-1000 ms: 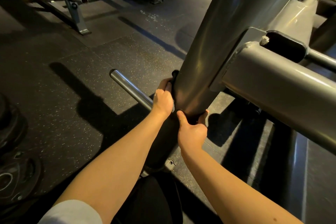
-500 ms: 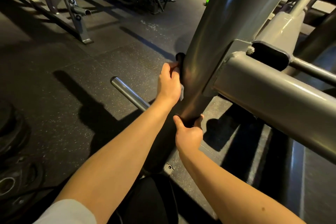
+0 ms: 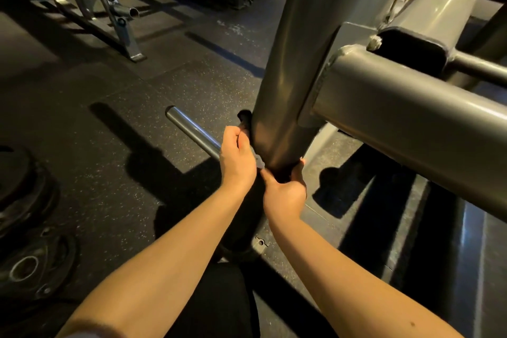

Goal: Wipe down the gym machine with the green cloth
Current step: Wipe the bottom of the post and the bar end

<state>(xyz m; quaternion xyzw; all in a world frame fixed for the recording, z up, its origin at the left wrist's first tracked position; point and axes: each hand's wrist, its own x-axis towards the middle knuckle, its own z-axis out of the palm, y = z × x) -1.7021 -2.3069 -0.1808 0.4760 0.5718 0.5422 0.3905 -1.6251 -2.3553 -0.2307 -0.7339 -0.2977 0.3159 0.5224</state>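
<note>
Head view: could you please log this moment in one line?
step: wipe post | left hand: grips cloth, post's left side | right hand: grips cloth, post's near side

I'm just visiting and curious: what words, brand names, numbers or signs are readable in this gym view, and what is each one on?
None can be read anywhere in this view.
Weight plates on the floor: any raised marks are too dark to read.
Grey machine post: no label shows.
Cloth against the post: dark, no print visible.
Pale scrap beside the left hand: too small to read.
</note>
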